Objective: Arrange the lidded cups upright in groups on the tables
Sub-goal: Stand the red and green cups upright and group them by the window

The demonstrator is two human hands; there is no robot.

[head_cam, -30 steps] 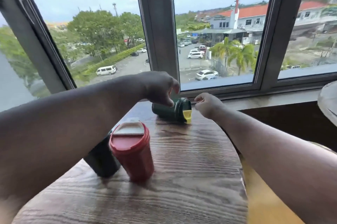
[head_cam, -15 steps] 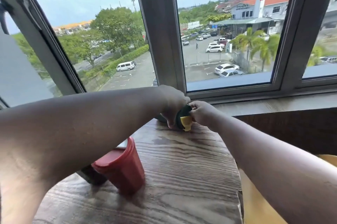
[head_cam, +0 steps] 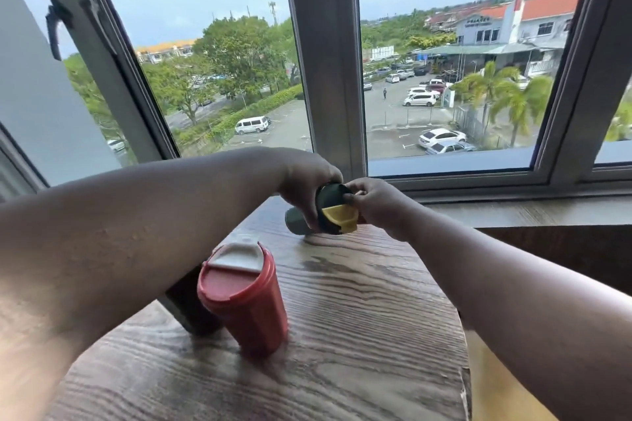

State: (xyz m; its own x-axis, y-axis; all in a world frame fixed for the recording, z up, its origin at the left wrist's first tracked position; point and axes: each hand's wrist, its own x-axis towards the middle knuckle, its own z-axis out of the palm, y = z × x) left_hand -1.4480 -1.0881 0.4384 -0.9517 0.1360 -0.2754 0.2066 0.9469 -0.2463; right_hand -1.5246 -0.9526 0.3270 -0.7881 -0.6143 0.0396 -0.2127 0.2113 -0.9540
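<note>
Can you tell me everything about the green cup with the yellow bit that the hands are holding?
The green cup is dark green, looks like plastic, and has a dark green lid with a yellow flap. It is tipped on its side at the far end of the wooden table, near the window, lid end facing the camera and raised a little. The left hand wraps over its body; the right hand pinches the lid rim.

Grained wood table, glossy plastic red cup
</note>
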